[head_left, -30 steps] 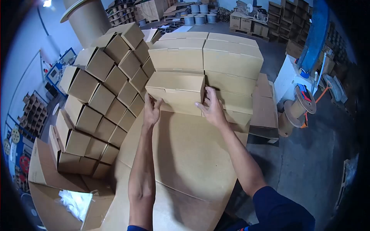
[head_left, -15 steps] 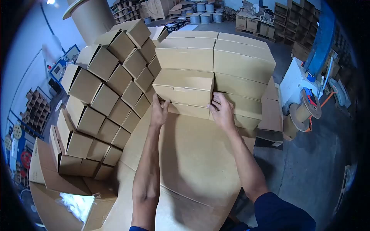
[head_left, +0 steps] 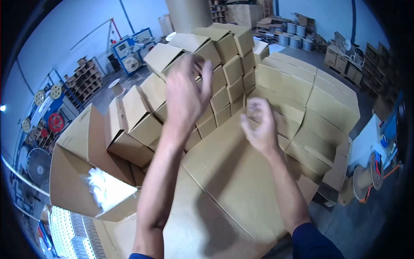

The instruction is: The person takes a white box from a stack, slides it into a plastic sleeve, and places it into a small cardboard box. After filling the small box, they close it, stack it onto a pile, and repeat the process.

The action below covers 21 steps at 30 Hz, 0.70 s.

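Observation:
My left hand (head_left: 186, 88) is raised in front of the left stack of brown cardboard boxes (head_left: 220, 101). Its thumb stands apart from the fingers, which are slightly blurred, and I see nothing held. My right hand (head_left: 261, 129) hovers over the cardboard surface, fingers curved and apart, with nothing in it. Just behind it sits a closed cardboard box (head_left: 284, 110) in the lower front of the right stack (head_left: 286, 80). The large flat cardboard surface (head_left: 228, 172) spreads beneath both arms.
At the left stands a big open carton (head_left: 69, 159) with white plastic bags (head_left: 103, 185) in it. Perforated white panels (head_left: 71, 228) lie below. A cable spool (head_left: 362, 181) and a white block (head_left: 362, 138) stand on the right. Machines and a fan (head_left: 39, 164) are at far left.
Both hands have let go of the box in the right stack. My left hand has risen toward the left stack, while my right hand has drawn away from the box. The view has turned left.

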{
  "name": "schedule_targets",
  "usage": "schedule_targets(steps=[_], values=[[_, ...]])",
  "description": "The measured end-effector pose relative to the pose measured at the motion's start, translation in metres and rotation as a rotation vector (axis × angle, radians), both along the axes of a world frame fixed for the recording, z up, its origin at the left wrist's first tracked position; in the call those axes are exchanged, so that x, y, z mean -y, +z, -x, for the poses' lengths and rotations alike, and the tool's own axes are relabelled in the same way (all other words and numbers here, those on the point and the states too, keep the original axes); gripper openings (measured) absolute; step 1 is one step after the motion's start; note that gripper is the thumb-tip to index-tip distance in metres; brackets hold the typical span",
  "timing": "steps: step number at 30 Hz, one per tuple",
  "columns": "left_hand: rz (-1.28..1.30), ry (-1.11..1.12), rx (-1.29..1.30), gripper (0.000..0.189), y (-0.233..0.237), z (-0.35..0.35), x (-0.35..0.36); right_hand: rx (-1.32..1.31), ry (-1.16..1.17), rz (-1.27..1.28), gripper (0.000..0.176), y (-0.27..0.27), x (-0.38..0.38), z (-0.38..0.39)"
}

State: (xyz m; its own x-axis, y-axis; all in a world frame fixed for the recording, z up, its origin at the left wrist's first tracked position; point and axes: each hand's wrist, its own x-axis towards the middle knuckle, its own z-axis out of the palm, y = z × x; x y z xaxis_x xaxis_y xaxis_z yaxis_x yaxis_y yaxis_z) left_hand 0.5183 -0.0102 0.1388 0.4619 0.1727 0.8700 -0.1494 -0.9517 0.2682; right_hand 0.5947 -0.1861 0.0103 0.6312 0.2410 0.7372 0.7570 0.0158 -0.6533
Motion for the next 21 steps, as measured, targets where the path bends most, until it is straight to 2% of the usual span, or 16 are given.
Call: schedule_targets(steps=[1, 2, 4, 5, 6, 8, 9, 10, 11, 12, 14, 16, 17, 19, 20, 21], values=[[-0.089, 0.071, 0.181, 0.031, 0.016, -0.008, -0.023, 0.080, 0.038, 0.030, 0.045, 0.022, -0.027, 0.004], [-0.136, 0.243, 0.166, 0.044, 0.034, -0.016, -0.051, 0.158, 0.075, 0.059, 0.050, 0.041, -0.054, 0.004], [0.149, 0.374, 0.041, 0.070, 0.060, -0.034, -0.097, 0.328, 0.022, 0.078, 0.069, 0.078, -0.106, -0.002], [0.325, 0.404, -0.048, 0.083, 0.064, -0.040, -0.120, 0.312, -0.057, 0.174, 0.078, 0.099, -0.126, -0.002], [0.468, 0.375, -0.168, 0.087, 0.065, -0.047, -0.144, 0.296, -0.138, 0.269, 0.087, 0.117, -0.144, -0.002], [0.761, 0.199, -0.317, 0.084, 0.056, -0.058, -0.179, 0.192, -0.194, 0.428, 0.094, 0.133, -0.175, -0.006], [0.830, 0.215, -0.301, 0.081, 0.044, -0.077, -0.202, 0.171, -0.208, 0.570, 0.096, 0.140, -0.188, -0.012], [0.900, 0.228, -0.288, 0.078, 0.046, -0.076, -0.187, 0.200, -0.230, 0.551, 0.096, 0.142, -0.195, -0.013], [1.087, 0.140, -0.254, 0.072, 0.044, -0.067, -0.175, 0.228, -0.249, 0.538, 0.096, 0.141, -0.200, -0.012], [1.177, -0.071, -0.221, 0.066, 0.040, -0.063, -0.170, 0.258, -0.267, 0.524, 0.096, 0.139, -0.205, -0.013], [1.174, -0.034, -0.225, 0.061, 0.046, -0.058, -0.162, 0.184, -0.176, 0.382, 0.080, 0.142, -0.215, -0.017], [1.246, -0.066, -0.214, 0.063, 0.061, -0.044, -0.149, 0.174, -0.162, 0.278, 0.075, 0.159, -0.209, -0.008], [1.266, -0.120, -0.200, 0.065, 0.067, -0.039, -0.149, 0.270, -0.147, 0.167, 0.078, 0.161, -0.218, -0.016], [1.327, -0.199, -0.257, 0.071, 0.086, -0.027, -0.151, 0.240, -0.129, 0.080, 0.081, 0.180, -0.211, 0.001], [1.371, -0.205, -0.221, 0.067, 0.095, -0.023, -0.150, 0.230, -0.118, 0.039, 0.082, 0.192, -0.207, 0.009], [1.361, -0.389, -0.216, 0.064, 0.102, -0.016, -0.150, 0.292, -0.152, -0.006, 0.086, 0.199, -0.200, 0.021]])
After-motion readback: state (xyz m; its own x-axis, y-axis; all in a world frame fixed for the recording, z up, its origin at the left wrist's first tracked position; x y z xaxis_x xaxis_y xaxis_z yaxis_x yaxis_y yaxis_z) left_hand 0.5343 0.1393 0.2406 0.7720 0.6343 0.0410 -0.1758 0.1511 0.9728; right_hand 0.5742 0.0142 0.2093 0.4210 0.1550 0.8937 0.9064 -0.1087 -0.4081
